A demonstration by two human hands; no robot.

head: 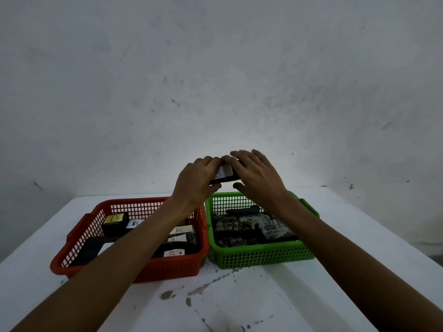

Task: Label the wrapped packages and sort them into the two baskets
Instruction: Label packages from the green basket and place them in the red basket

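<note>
A grey-white wall (215, 68) fills the upper frame, and a white table (239, 303) with dark stains fills the lower part. On the table, at centre, a red basket (172, 269) stands on the left, just beside a green basket (263, 257) on the right. The red one holds black packages (115, 230) with paper labels marked "B". The green one holds unlabelled packages (239, 226) in mottled dark wrapping.

Above the gap between the baskets, at the frame's centre, both hands meet on a flat black package (225, 179) bearing a white label (225, 171) with a handwritten letter. The left hand (196, 185) grips the package, fingers curled over its top and thumb beneath. The right hand (256, 178) lies spread, fingers nearly straight, forefinger on the label's top edge and thumb just below the package.
</note>
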